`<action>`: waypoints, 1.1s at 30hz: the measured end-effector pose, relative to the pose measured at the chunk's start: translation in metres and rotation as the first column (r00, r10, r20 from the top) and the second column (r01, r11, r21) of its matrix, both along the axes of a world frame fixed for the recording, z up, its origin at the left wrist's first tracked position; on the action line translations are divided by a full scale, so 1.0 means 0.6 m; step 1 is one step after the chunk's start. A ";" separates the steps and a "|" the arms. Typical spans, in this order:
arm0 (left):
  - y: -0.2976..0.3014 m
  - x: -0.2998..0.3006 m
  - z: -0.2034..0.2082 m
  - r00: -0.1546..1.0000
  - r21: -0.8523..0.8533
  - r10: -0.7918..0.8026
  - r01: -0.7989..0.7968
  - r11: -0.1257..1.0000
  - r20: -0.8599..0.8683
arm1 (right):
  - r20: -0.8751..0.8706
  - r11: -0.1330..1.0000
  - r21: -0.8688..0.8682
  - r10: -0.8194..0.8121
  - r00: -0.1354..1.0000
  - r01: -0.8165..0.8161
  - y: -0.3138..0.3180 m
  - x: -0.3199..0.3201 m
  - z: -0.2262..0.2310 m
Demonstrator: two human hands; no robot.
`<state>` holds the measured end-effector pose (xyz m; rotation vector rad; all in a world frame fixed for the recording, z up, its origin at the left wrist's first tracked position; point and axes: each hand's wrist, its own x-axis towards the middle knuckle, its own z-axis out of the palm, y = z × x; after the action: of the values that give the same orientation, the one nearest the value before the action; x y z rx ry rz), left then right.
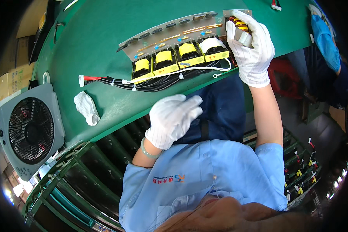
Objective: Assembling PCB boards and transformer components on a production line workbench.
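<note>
A long circuit board [172, 35] lies on the green table. It carries a row of transformers [164, 57], several wrapped in yellow tape and one in white, with dark parts along its far edge. Gloved in white, my right hand [255, 54] curls round the board's right end, its fingers and thumb about a yellow-and-dark coil [240, 25]. A small white block [244, 39] shows between those fingers. My left hand [172, 120], also gloved, hovers over my lap short of the table edge, fingers stretched out and nothing visible in them.
Along the board's near side runs a bundle of black cables [158, 85] ending in a white connector [81, 81]. A crumpled white glove [86, 108] rests near a grey fan [29, 129]. At the far right is another person's blue sleeve [324, 36]. Green racks [100, 166] stand below the table.
</note>
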<state>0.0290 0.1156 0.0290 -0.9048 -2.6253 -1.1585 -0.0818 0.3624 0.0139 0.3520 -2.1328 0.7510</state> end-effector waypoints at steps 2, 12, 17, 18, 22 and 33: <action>0.007 -0.007 -0.001 0.995 -0.009 0.088 -0.088 0.996 -0.056 | -0.005 1.000 -0.007 -0.001 1.000 0.000 0.000 -0.003 -0.002; 0.082 -0.035 -0.016 0.975 -0.283 0.197 -0.218 0.934 -0.101 | 0.070 0.998 -0.058 -0.019 0.997 0.024 -0.011 -0.004 -0.004; 0.106 -0.030 -0.048 0.990 -0.325 0.126 -0.101 0.940 0.058 | 0.040 1.000 -0.014 0.003 0.999 -0.003 -0.011 0.004 0.002; 0.105 -0.025 -0.049 0.995 -0.280 0.096 -0.083 0.957 0.033 | 0.031 1.000 -0.006 -0.021 0.999 0.021 -0.013 0.006 0.005; 0.068 -0.007 -0.028 0.915 -0.275 -0.377 0.402 0.873 0.142 | -0.002 0.999 -0.005 -0.038 0.999 0.038 -0.011 0.004 0.006; 0.051 0.013 -0.024 0.995 -0.038 -0.096 0.095 0.995 -0.008 | -0.024 0.999 0.007 -0.043 0.999 0.043 -0.014 0.016 0.005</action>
<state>0.0368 0.1461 0.0148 -1.0512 -2.6302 -1.1266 -0.0724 0.3538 0.0170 0.3163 -2.1152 0.7109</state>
